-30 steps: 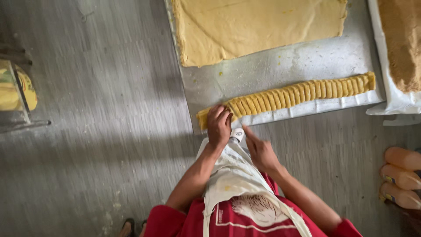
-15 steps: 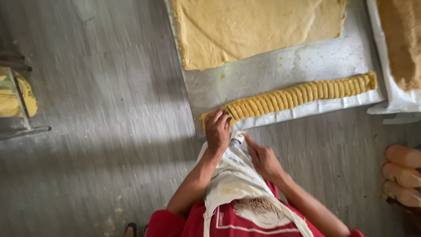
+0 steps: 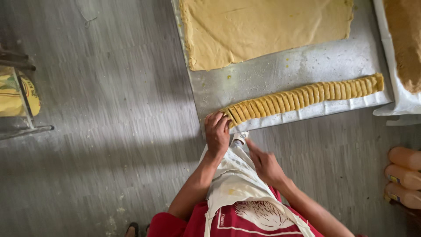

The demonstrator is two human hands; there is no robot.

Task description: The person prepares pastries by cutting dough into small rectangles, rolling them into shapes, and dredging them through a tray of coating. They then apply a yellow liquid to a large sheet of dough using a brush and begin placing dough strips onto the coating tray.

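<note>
Left hand (image 3: 217, 131) rests bent on sliced dough roll (image 3: 302, 98) end.

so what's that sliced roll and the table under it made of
Sliced roll: seemingly soft yellow dough, matte, cut into even slices, like the flat sheet above. Table: probably metal, dull grey sheen, crumb-flecked. The left hand rests on the roll's end.
</note>
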